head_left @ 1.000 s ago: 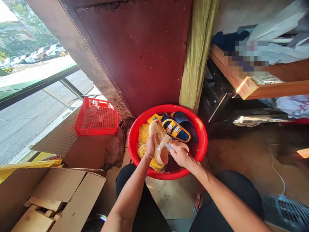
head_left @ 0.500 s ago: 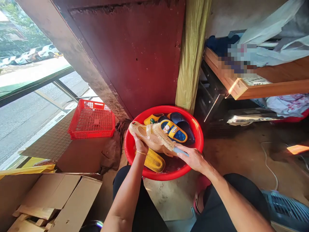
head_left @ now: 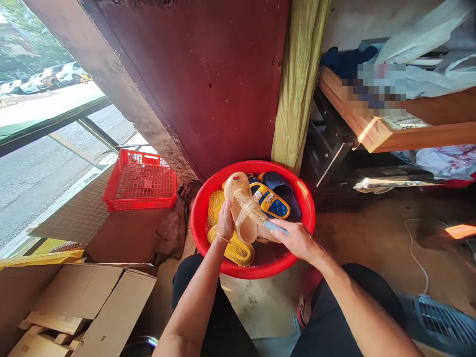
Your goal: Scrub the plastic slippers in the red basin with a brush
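Over a round red basin (head_left: 197,225), my left hand (head_left: 225,222) grips a beige clog (head_left: 238,191) by its side, with a red cherry decoration at the toe. My right hand (head_left: 297,238) is closed around the blue-grey handle of a scrub brush (head_left: 275,226). The brush's pale bristles lie against the clog near its strap. Below and left of the clog are yellow slippers (head_left: 240,250). Behind it in the basin lie a blue-and-yellow slide (head_left: 277,204) and a dark blue slipper (head_left: 278,183). Dark water shows at the basin's lower right.
A red plastic crate (head_left: 143,181) sits left of the basin, beside a brown cloth (head_left: 171,233). Cardboard boxes (head_left: 107,307) stand at lower left. A wooden-edged table (head_left: 416,136) is at the right, and a grey-blue fan (head_left: 439,317) lies at lower right. A dark red door (head_left: 201,84) stands behind.
My left hand has turned the clog from lying slantwise to toe-up, its upper and opening now facing me. The brush has shifted slightly with my right hand and stays against the clog.
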`<state>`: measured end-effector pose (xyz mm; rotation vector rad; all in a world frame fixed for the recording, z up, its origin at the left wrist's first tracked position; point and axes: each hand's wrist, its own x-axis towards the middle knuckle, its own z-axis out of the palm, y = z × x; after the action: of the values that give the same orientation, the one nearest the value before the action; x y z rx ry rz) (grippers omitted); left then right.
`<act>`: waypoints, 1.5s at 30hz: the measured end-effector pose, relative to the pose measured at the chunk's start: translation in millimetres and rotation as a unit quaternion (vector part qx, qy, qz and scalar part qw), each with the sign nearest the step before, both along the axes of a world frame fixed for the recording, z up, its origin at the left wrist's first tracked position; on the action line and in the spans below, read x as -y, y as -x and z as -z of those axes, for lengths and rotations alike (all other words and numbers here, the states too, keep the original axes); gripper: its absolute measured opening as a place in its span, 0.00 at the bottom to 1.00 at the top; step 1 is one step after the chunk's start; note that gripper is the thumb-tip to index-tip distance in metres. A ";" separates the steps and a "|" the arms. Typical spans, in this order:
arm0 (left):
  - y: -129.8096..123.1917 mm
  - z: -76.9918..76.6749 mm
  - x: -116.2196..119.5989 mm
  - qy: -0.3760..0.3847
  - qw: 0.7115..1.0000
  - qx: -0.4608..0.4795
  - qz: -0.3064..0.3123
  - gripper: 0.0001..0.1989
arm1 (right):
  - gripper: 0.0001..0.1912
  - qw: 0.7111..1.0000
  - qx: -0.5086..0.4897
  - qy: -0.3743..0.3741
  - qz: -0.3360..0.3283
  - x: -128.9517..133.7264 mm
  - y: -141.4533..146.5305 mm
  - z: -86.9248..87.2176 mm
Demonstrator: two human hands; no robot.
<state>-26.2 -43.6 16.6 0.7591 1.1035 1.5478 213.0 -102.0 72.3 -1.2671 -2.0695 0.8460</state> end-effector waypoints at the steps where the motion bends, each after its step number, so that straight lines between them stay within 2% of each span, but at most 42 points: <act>1: 1.0 1.1 -1.1 -0.005 1.000 -0.007 0.005 0.24 | 0.21 1.000 0.009 -0.013 0.017 -2.9 -5.5 -2.3; 4: 2.1 7.5 -2.4 0.003 0.998 -0.043 0.047 0.25 | 0.20 0.993 0.056 -0.068 0.073 -14.4 -25.4 -14.5; 6: -1.3 14.0 -0.4 -0.001 0.989 -0.126 0.075 0.26 | 0.20 0.984 0.101 -0.099 0.104 -23.3 -36.7 -24.0; 9: -9.4 24.6 5.3 -0.047 0.957 -0.264 0.112 0.23 | 0.21 0.962 0.185 -0.131 0.151 -35.7 -46.3 -32.5; 12: -13.3 34.0 9.4 -0.088 0.913 -0.368 0.152 0.19 | 0.22 0.932 0.282 -0.113 0.196 -46.8 -46.4 -30.7; 16: -12.2 44.0 11.4 -0.106 0.853 -0.486 0.158 0.17 | 0.23 0.900 0.376 -0.032 0.218 -57.2 -42.8 -23.8; 21: -14.8 42.8 18.8 -0.141 0.802 -0.557 0.165 0.22 | 0.23 0.901 0.395 0.030 0.176 -49.6 -61.6 -25.5; 26: -32.4 27.1 26.5 -0.205 0.773 -0.581 0.150 0.32 | 0.22 0.921 0.337 0.007 0.193 -40.3 -73.7 -26.8; 30: -56.4 26.0 29.0 -0.245 0.759 -0.573 0.189 0.42 | 0.21 0.931 0.287 -0.058 0.215 -39.2 -62.9 -26.9; 34: -66.2 36.0 31.5 -0.236 0.754 -0.568 0.229 0.44 | 0.22 0.895 0.354 -0.134 0.236 -35.1 -52.5 -28.6; 38: -62.6 40.4 30.6 -0.261 0.772 -0.534 0.227 0.44 | 0.20 0.865 0.378 -0.202 0.261 -38.3 -41.3 -22.2; 41: -59.6 37.9 27.2 -0.265 0.781 -0.527 0.205 0.46 | 0.20 0.864 0.380 -0.191 0.270 -42.0 -32.1 -17.8; 45: -54.4 33.4 24.6 -0.228 0.769 -0.560 0.205 0.47 | 0.20 0.880 0.416 -0.113 0.202 -29.4 -35.4 -26.9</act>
<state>28.2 -68.2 -16.9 2.2850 1.2103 0.8858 248.4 -72.6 99.2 -2.0529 -2.2519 -0.1921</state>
